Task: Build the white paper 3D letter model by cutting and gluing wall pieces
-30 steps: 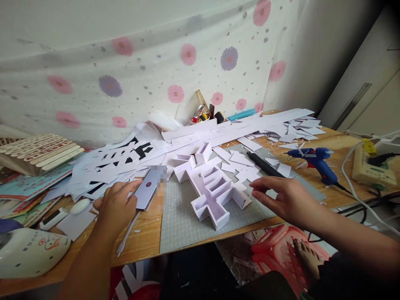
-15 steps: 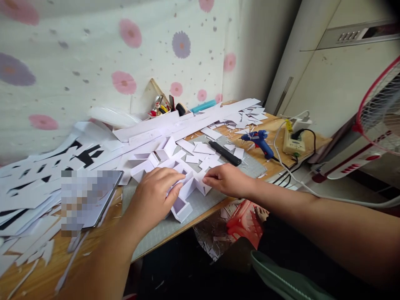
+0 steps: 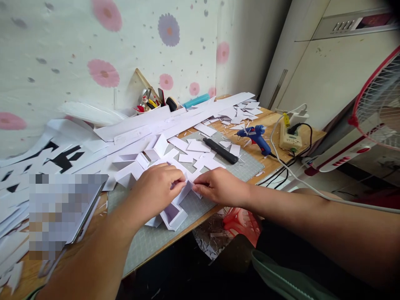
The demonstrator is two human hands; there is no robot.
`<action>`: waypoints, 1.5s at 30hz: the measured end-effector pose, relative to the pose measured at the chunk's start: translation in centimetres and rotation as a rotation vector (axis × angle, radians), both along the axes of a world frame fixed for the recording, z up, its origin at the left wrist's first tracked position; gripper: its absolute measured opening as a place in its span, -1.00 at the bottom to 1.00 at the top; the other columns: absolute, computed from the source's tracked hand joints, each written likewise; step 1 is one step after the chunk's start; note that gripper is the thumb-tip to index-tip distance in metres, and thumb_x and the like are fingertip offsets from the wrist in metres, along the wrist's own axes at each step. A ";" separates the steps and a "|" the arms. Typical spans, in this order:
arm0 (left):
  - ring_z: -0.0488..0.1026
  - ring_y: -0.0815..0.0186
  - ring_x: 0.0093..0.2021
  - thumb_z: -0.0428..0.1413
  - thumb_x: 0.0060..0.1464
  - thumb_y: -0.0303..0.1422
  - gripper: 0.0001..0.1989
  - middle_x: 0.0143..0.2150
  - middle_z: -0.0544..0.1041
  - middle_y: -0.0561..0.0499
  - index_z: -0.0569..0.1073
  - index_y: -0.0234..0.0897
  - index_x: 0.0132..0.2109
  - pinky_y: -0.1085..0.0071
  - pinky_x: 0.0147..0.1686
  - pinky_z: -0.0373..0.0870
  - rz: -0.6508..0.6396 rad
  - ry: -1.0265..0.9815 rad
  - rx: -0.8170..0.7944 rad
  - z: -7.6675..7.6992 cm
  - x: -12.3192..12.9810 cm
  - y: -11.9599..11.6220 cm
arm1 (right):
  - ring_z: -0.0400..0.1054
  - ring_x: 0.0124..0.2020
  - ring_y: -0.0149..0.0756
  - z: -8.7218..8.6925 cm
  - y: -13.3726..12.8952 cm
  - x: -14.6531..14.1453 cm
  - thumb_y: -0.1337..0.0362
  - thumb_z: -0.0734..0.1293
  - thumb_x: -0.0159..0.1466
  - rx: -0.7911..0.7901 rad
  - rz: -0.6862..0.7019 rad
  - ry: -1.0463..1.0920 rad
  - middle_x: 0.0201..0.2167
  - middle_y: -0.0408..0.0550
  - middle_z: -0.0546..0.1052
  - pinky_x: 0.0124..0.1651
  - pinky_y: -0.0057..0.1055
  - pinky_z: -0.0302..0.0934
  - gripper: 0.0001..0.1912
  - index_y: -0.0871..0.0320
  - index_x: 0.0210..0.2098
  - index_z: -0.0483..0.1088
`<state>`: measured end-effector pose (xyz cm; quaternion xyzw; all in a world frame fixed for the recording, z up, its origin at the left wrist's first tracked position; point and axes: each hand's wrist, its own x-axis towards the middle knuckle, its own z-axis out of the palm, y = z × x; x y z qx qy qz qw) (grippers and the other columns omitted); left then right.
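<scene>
A white cardboard model [image 3: 170, 216] made of open box shapes stands on the grey cutting mat [image 3: 134, 252] in front of me. My left hand [image 3: 161, 183] reaches over it, thumb and fingers pinched on an upper edge and hiding part of it. Close by on the right, my right hand [image 3: 215, 185] pinches the model's neighbouring edge between thumb and forefinger. Beyond my hands lie several flat white card pieces [image 3: 198, 146] and a black utility knife [image 3: 220, 151]. More folded white box pieces [image 3: 156, 146] sit behind my left hand.
A blue glue gun [image 3: 256, 138] rests right of the mat, near a corded power strip [image 3: 289, 139]. Left, a tablet-like device [image 3: 90, 200] lies by cut sheets [image 3: 18, 183]. Long white strips [image 3: 184, 121] run along the back. A red-rimmed racket [image 3: 356, 116] is at right.
My right hand has moved left, closer to my left hand, and both now pinch the model's edges. The left fingers have closed from a looser spread. The view has shifted slightly.
</scene>
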<state>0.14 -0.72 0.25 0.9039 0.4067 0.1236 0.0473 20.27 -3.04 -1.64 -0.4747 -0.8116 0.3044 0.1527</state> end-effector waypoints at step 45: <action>0.33 0.35 -0.42 0.02 0.06 -0.42 -0.78 -0.50 0.38 0.08 0.42 -0.26 -0.53 0.40 -0.37 0.21 -0.032 -0.268 -0.123 -1.5 -0.2 0.3 | -0.03 -0.56 -0.46 0.6 -0.1 -1.1 0.30 0.19 0.35 0.154 0.055 -0.283 -0.54 -0.07 0.44 -0.41 -0.42 -0.11 -0.68 0.25 -0.48 0.44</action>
